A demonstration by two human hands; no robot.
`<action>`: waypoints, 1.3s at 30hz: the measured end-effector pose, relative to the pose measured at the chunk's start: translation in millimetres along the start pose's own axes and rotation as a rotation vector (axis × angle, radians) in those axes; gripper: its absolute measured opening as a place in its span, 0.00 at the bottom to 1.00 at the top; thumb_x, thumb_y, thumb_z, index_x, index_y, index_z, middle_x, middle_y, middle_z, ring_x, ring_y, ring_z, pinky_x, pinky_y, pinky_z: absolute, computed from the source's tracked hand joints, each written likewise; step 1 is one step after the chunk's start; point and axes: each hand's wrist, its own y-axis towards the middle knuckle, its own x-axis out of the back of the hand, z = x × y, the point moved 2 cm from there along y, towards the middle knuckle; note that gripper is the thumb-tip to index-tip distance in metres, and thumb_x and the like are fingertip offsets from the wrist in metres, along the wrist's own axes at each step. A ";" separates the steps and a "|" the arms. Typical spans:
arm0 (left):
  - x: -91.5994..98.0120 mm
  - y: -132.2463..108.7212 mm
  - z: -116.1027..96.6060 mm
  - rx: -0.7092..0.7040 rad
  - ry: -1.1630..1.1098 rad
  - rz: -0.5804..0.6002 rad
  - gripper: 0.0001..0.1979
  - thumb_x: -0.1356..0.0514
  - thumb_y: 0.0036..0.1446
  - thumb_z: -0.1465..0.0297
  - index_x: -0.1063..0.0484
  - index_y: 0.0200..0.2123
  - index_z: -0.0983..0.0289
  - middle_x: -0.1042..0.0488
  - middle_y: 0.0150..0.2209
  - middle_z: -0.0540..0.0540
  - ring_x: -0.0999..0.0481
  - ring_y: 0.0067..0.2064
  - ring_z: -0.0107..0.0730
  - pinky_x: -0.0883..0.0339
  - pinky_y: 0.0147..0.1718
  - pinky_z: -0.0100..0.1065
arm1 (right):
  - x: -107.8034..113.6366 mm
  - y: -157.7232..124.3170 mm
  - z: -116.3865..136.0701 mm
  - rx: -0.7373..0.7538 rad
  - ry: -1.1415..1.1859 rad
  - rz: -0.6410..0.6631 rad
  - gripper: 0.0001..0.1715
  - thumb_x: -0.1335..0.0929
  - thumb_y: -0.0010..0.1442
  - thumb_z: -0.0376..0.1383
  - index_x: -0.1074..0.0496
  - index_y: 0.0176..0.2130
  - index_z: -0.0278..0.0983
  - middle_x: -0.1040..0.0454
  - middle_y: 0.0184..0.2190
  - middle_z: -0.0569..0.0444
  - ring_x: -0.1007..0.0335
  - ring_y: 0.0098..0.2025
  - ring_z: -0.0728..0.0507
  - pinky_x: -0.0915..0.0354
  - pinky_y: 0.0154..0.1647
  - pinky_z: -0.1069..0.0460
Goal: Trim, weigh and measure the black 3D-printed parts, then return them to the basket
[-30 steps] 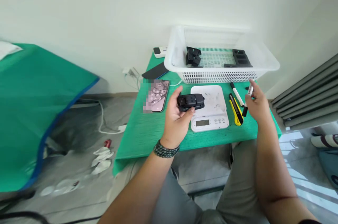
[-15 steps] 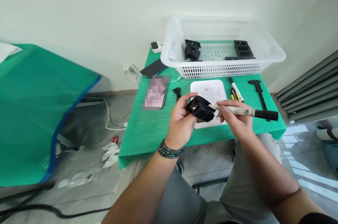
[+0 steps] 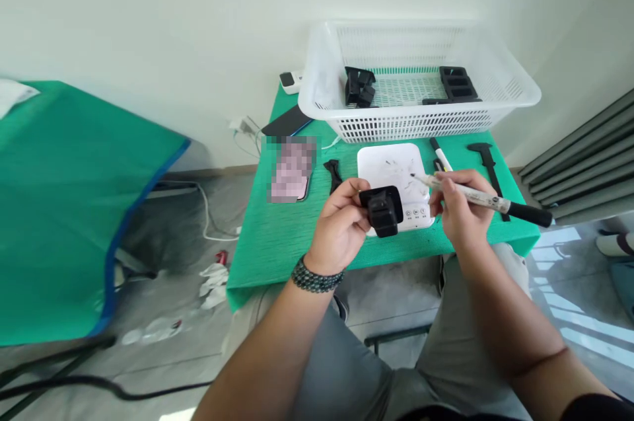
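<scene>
My left hand [image 3: 341,226] grips a black plastic part [image 3: 384,211] by its flat flange, above the front of a white digital scale [image 3: 391,163]. In my right hand [image 3: 460,206] is a white marker [image 3: 478,196] with a black end, its dark tip pointing left over the scale and apart from the black part. Dark smudges mark the scale's top, and some of its buttons show beside the part. Right of the scale lie another marker [image 3: 444,155], partly behind my fingers, and a black caliper [image 3: 489,173].
A white plastic basket [image 3: 411,114] with several black parts [image 3: 360,86] stands at the back of the green-covered table [image 3: 277,242]. A phone [image 3: 292,173], a dark flat device [image 3: 288,122] and a small black tool [image 3: 333,174] lie left of the scale. Curtains [image 3: 584,156] hang at right.
The marker has moved right, away from the black part, its tip now over the scale. My left hand has turned the part so another side shows.
</scene>
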 end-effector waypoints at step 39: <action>13.6 -3.0 4.4 -0.190 -0.114 -0.077 0.16 0.25 0.54 0.68 0.31 0.34 0.58 0.19 0.32 0.45 0.16 0.33 0.27 0.20 0.32 0.27 | -30.8 -33.8 24.8 0.254 -0.279 0.301 0.08 0.31 0.64 0.31 0.21 0.40 0.40 0.19 0.27 0.56 0.26 0.24 0.49 0.31 0.27 0.54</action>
